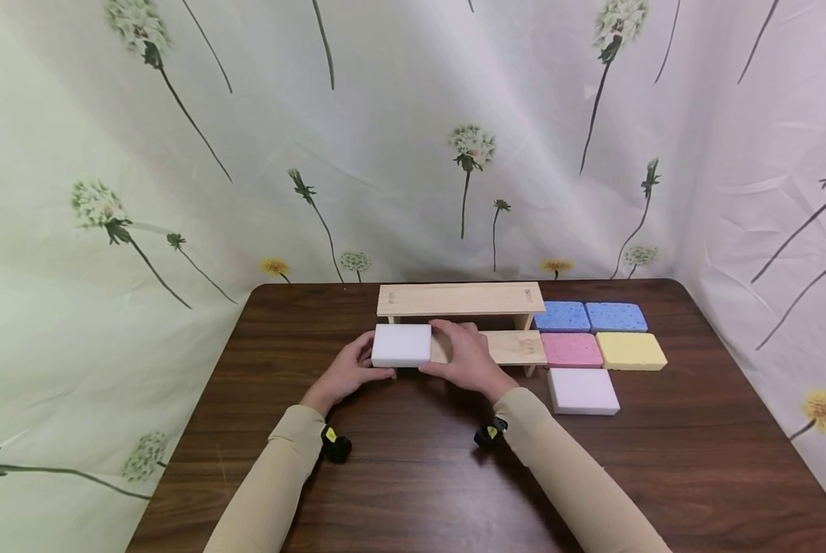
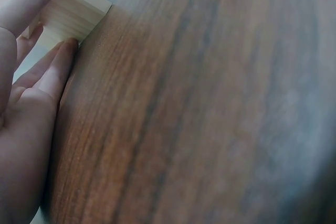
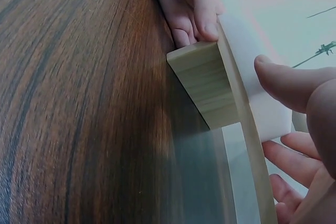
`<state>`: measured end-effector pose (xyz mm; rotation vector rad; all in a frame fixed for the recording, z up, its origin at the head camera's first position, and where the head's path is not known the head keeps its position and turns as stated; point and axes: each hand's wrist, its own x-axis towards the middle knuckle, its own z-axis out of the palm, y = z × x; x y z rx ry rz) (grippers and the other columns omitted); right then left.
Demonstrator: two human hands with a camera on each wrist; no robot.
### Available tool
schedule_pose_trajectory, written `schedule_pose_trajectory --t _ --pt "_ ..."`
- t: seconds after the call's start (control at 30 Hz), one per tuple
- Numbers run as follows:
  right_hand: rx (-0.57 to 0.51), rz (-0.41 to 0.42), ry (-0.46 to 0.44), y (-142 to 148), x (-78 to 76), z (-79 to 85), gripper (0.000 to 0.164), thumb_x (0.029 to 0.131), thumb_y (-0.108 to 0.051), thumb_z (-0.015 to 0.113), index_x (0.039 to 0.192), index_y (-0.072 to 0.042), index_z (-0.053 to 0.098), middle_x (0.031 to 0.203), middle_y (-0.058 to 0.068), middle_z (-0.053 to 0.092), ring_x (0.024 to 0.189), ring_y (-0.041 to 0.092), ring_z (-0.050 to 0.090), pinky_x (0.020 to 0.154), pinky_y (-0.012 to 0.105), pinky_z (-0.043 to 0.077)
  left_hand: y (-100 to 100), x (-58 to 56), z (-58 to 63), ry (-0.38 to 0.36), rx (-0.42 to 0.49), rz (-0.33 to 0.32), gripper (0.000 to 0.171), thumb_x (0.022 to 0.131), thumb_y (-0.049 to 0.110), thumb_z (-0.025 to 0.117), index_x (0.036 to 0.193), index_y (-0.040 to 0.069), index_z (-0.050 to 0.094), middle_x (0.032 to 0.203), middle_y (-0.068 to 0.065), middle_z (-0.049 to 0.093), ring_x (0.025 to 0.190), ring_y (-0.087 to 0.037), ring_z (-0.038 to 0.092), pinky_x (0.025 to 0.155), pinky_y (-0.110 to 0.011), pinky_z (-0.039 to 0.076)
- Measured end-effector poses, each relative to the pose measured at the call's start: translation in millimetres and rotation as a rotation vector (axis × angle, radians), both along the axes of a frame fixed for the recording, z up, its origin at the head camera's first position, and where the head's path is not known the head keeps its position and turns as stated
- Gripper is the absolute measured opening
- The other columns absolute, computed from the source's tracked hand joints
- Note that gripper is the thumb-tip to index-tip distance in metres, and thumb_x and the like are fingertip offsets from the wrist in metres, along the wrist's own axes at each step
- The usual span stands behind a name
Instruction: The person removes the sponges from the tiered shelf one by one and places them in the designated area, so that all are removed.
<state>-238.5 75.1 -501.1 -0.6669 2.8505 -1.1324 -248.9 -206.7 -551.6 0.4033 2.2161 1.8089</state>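
A white sponge block [image 1: 402, 346] lies flat over the left end of the lower step of a small two-tier wooden stand [image 1: 512, 348]. My left hand [image 1: 346, 369] holds its left side, thumb at the front corner and fingers farther back. Across from it, my right hand [image 1: 466, 357] grips the right side between thumb and fingers. In the right wrist view, the sponge [image 3: 270, 108] sits against the step's top board [image 3: 247, 108], and the left thumb [image 3: 207, 17] is at its far corner. The left wrist view shows the stand's wooden leg [image 2: 73, 14] beside the left fingers; the sponge is hidden there.
Right of the stand are two blue sponges [image 1: 561, 316] [image 1: 616, 317], a pink sponge [image 1: 570, 350] and a yellow sponge [image 1: 631, 351]. A second white sponge block [image 1: 583, 392] lies in front of them. All rest on a dark wooden table [image 1: 413, 476] backed by a flower-print curtain [image 1: 399, 153].
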Motion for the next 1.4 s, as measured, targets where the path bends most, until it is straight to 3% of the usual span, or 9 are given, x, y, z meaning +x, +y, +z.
schedule_pose_trajectory --t 0.4,0.97,1.4 --pt "-0.045 0.008 -0.035 5 2.2 2.7 0.081 0.085 -0.045 0.088 0.151 -0.015 0.053 0.145 0.008 0.061 0.134 0.037 0.049 0.114 0.057 0.037 -1 -0.6 0.1 0.008 0.028 -0.02 0.079 0.085 -0.002 0.086 0.152 0.003 0.045 0.152 -0.021 0.05 0.142 -0.035 0.051 0.105 -0.027 0.053" --pt "-0.107 0.05 -0.004 17 8.7 6.4 0.081 0.085 -0.038 0.089 0.151 -0.011 0.053 0.144 0.011 0.062 0.129 0.033 0.057 0.109 0.053 0.047 -2 -1.5 -2.3 -0.001 0.049 -0.049 0.08 0.089 -0.008 0.08 0.156 -0.001 0.038 0.155 -0.027 0.045 0.145 -0.041 0.046 0.107 -0.031 0.053" --pt "-0.141 0.065 -0.016 32 16.3 7.9 0.079 0.085 -0.037 0.09 0.151 -0.012 0.053 0.143 0.011 0.063 0.131 0.031 0.061 0.11 0.05 0.051 -4 -2.5 -3.6 0.021 0.015 -0.041 0.077 0.089 -0.005 0.081 0.154 -0.001 0.041 0.154 -0.027 0.047 0.143 -0.041 0.047 0.112 -0.035 0.049"
